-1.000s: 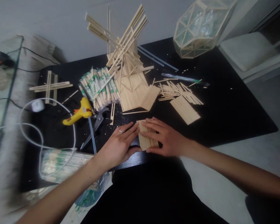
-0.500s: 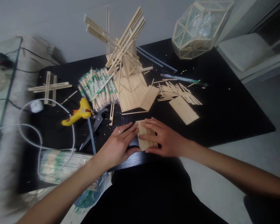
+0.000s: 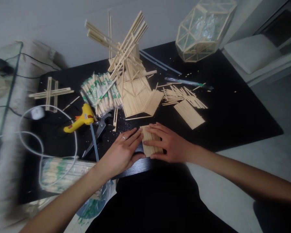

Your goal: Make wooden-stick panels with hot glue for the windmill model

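Observation:
A small panel of pale wooden sticks [image 3: 149, 146] laid side by side rests near the front edge of the black table. My right hand [image 3: 171, 144] grips it from the right, thumb along the near edge and fingers spread across its top and far edge. From the left, my left hand [image 3: 123, 149], with a ring on one finger, has its fingers stretched out and their tips at the panel's left edge. Its thumb is held apart from the fingers. Part of the panel is hidden under my right hand.
Beyond my hands stands a stick-built windmill [image 3: 135, 94]. A yellow glue gun [image 3: 81, 119], cutters [image 3: 99, 131] and wrapped chopsticks [image 3: 102, 92] lie to the left. Loose sticks [image 3: 181, 95] and another stick panel [image 3: 189, 114] lie right. A faceted frame [image 3: 196, 35] stands at the back.
The view has shifted slightly, so things at the back appear a little further left. My hands keep the same hold on the panel.

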`<state>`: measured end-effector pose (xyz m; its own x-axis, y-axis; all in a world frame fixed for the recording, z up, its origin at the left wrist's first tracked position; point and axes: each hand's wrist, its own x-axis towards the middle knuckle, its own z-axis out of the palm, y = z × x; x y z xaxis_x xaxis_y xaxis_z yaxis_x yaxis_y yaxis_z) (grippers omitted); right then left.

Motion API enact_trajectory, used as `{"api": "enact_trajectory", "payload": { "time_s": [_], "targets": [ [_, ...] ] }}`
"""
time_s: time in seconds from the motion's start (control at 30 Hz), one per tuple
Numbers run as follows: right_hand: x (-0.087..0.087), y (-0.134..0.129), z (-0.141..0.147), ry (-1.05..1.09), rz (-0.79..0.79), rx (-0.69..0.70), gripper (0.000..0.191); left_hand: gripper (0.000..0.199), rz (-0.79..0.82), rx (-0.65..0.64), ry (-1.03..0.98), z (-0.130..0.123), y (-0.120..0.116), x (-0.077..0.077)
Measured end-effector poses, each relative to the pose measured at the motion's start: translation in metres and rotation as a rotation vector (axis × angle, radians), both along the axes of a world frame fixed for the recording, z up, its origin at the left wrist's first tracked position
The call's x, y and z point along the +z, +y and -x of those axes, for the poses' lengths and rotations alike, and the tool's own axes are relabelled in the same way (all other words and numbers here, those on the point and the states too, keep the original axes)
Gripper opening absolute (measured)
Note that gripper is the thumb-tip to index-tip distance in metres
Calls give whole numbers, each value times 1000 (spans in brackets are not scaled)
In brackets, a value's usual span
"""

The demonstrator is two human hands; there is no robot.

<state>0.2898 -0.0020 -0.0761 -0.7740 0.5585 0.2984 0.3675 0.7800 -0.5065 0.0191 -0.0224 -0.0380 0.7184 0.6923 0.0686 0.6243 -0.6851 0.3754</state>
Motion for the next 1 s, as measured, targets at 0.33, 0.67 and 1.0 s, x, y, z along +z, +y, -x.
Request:
{"api": "enact_trajectory", "payload": {
  "time_s": [0.33, 0.67, 1.0],
  "targets": [
    [0, 0, 0, 1, 11, -6, 48, 65, -9, -10, 28, -1, 1, 0],
    [1, 0, 1, -3, 7, -3, 45, 65, 38, 35, -68, 3, 0, -8],
    [3, 0, 1, -30, 37, -5, 47, 69, 123, 75, -27, 9, 22, 10]
  ]
}}
